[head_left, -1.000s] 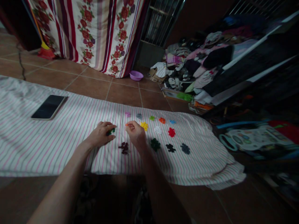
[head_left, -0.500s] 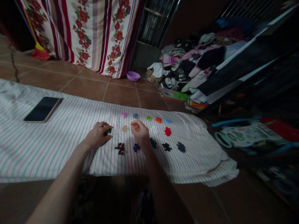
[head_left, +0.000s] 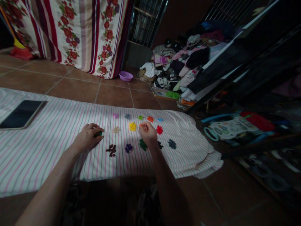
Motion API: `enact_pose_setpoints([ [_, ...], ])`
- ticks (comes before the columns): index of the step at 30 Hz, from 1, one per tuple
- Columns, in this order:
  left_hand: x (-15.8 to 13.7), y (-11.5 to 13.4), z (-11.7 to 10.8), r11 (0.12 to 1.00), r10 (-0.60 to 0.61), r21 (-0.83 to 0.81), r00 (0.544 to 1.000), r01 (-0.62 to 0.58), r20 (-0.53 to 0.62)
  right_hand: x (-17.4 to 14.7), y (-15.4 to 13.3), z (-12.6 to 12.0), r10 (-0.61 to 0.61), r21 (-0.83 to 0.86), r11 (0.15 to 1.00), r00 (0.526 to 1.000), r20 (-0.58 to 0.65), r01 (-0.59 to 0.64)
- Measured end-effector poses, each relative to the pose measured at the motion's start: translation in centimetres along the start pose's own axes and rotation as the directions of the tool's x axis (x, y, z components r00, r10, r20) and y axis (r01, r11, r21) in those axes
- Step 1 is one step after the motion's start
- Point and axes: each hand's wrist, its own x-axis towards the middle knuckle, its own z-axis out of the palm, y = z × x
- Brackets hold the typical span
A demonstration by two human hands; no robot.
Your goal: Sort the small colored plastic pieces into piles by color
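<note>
My left hand point(head_left: 88, 137) rests on the striped cloth, its fingers and thumb curled around small dark green pieces point(head_left: 99, 133). Between the thumb and fingers of my right hand point(head_left: 149, 134) is a small orange piece point(head_left: 141, 125). That hand hovers between a yellow pile point(head_left: 132, 126) and a red pile point(head_left: 159, 129), covering what lies beneath. Left of the yellow one sits a beige pile point(head_left: 116, 129). Nearer me lie brown point(head_left: 112, 150), purple point(head_left: 128, 147), dark green point(head_left: 143, 144) and grey-blue point(head_left: 172, 144) piles; a black pile point(head_left: 160, 145) is partly hidden by my right wrist.
Along the far side are pink point(head_left: 115, 115), grey point(head_left: 127, 116), lime point(head_left: 140, 117), orange point(head_left: 150, 119) and light blue point(head_left: 160, 119) piles. A phone point(head_left: 21, 114) lies at the left. Beyond the cloth stand a purple basin point(head_left: 126, 76) and heaped clothes point(head_left: 181, 59).
The view has swung right, so the cloth and phone appear further left. My right hand has moved right across the piles with the orange piece, uncovering the yellow pile. My left hand keeps its place.
</note>
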Motion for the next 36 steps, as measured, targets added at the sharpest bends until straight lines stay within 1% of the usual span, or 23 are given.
enact_pose_setpoints([
  [5, 0.1, 1.2, -0.3, 0.996, -0.063, 0.065, 0.998, 0.063, 0.004, -0.1, 1.8, -1.8, 0.047, -0.012, 0.999, 0.999, -0.023, -0.047],
  [9, 0.3, 1.6, -0.4, 0.992, -0.115, 0.059, 0.993, 0.116, -0.009, -0.4, 3.2, -3.1, 0.102, -0.039, 0.994, 0.993, -0.054, -0.104],
  [13, 0.6, 1.4, -0.5, 0.992, -0.108, 0.065, 0.994, 0.107, 0.012, -0.5, 4.8, -4.1, 0.129, -0.029, 0.991, 0.989, -0.068, -0.132],
  [15, 0.8, 1.4, -0.6, 0.993, -0.096, 0.069, 0.995, 0.094, 0.027, 0.0, 5.4, -4.5, 0.128, -0.033, 0.991, 0.989, -0.078, -0.131],
  [17, 0.9, 1.3, -0.6, 0.993, -0.092, 0.074, 0.995, 0.089, 0.028, 1.0, 5.7, -4.9, 0.117, -0.072, 0.990, 0.989, -0.094, -0.124],
  [19, 1.0, 1.4, -0.5, 0.993, -0.094, 0.073, 0.995, 0.093, 0.018, 2.3, 5.9, -5.3, 0.113, -0.148, 0.981, 0.988, -0.106, -0.128],
  [22, 1.1, 1.4, -0.5, 0.993, -0.097, 0.064, 0.995, 0.096, 0.012, 4.4, 5.9, -5.8, 0.116, -0.284, 0.949, 0.989, -0.092, -0.138],
  [26, 1.1, 1.1, -0.3, 0.995, -0.085, 0.048, 0.996, 0.084, 0.019, 6.4, 5.9, -6.0, 0.137, -0.435, 0.888, 0.988, -0.065, -0.151],
  [29, 1.1, 0.9, -0.2, 0.997, -0.075, 0.022, 0.997, 0.076, -0.004, 7.3, 6.1, -5.8, 0.140, -0.522, 0.840, 0.989, -0.057, -0.149],
  [32, 1.1, 0.7, -0.1, 0.998, -0.070, 0.002, 0.997, 0.071, -0.008, 8.0, 6.5, -5.2, 0.136, -0.549, 0.825, 0.990, -0.042, -0.136],
  [36, 1.3, 0.4, -0.3, 0.996, -0.089, -0.026, 0.996, 0.090, 0.024, 8.8, 6.9, -4.2, 0.130, -0.576, 0.809, 0.991, -0.013, -0.114],
])
